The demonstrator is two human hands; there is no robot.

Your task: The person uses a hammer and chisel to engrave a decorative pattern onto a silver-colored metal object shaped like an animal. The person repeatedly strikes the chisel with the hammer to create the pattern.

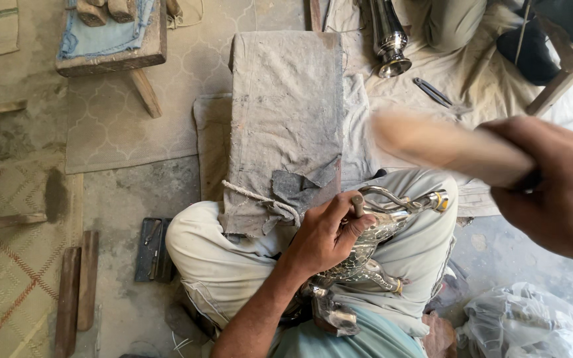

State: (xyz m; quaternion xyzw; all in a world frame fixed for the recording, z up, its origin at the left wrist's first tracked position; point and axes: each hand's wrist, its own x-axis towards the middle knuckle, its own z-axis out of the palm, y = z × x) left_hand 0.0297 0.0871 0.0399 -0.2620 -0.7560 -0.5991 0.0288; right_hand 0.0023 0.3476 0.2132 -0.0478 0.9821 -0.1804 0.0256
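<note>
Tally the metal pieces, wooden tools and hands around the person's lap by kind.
Hands: 2, left hand and right hand
Metal bird: 1
Punch: 1
Wooden mallet: 1
Metal vase: 1
Total: 6

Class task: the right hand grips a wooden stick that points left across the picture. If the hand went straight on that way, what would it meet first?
Probably the cloth-covered block. The right hand aims its blurred stick at it, though the stick may be raised above it; depth is unclear.
</note>
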